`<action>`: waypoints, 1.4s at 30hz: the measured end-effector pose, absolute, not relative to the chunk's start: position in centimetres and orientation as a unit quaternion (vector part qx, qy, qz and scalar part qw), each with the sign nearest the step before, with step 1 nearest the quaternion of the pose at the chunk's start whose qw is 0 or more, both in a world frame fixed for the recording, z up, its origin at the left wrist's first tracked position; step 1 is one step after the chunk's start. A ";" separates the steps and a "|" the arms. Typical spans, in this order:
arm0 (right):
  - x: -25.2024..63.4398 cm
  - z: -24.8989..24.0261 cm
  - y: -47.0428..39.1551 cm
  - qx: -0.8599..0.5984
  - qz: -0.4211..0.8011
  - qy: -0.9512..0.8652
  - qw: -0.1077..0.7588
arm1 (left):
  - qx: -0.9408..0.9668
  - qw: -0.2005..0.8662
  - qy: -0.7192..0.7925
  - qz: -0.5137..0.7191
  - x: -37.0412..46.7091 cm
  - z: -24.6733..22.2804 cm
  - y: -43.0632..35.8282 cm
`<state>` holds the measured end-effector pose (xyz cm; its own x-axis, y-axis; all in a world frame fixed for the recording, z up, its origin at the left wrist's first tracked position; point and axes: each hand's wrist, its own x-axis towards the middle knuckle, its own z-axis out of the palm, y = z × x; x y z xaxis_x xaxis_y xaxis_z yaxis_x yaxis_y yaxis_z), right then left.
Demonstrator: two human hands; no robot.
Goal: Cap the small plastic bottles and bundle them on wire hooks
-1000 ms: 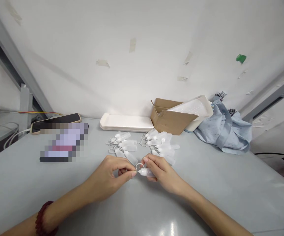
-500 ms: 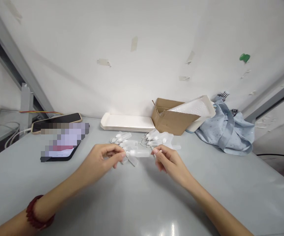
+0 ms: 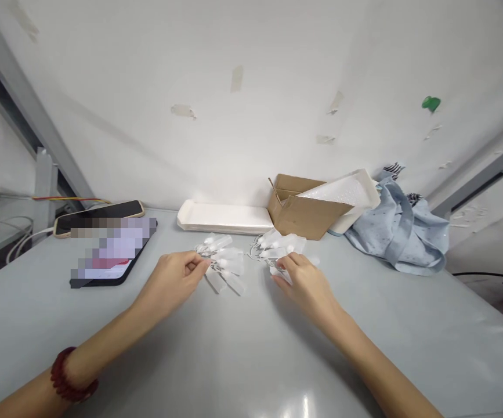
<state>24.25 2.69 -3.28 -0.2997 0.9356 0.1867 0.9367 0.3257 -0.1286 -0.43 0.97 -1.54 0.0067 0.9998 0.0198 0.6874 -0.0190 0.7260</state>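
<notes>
Small translucent white tubes with thin white cords lie on the grey table in two bunches. My left hand [image 3: 181,277] is pinched closed at the cord end of the left bunch [image 3: 231,266], its fingertips on a cord. The tubes of that bunch fan out to the right of the fingers. My right hand [image 3: 303,280] reaches over the near side of the right bunch [image 3: 272,244]. Its thumb and forefinger are apart, with part of a tube between them. The palm and the other fingers hide some of those tubes.
White shallow trays [image 3: 225,216] lie stacked against the wall. Beside them stands an open cardboard box [image 3: 314,217] with a white tray leaning from it. A light blue cloth bag [image 3: 408,232] lies at the right. Two phones [image 3: 103,216] rest at the left, one on a cable.
The tube stretched between both hands has gone down into the left bunch. My left hand has shifted slightly left; my right hand has moved off the tube, over the right bunch.
</notes>
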 end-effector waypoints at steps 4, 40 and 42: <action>23.6 -3.2 2.2 -0.571 0.011 -0.817 0.073 | 0.683 0.228 0.626 0.300 0.1 -1.2 0.1; 21.9 -2.4 0.0 -0.389 0.646 -0.588 0.292 | 0.563 0.570 0.493 0.340 1.3 -1.1 -0.5; 21.8 -2.4 0.0 -0.387 0.656 -0.579 0.291 | 0.552 0.575 0.491 0.352 1.3 -1.2 -0.5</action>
<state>21.84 -0.02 -2.43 -0.5312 0.8300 -0.1701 0.0668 -0.1591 -0.9850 1.25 -0.49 -1.23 0.2713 0.9464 -0.1754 0.1373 0.1423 0.9802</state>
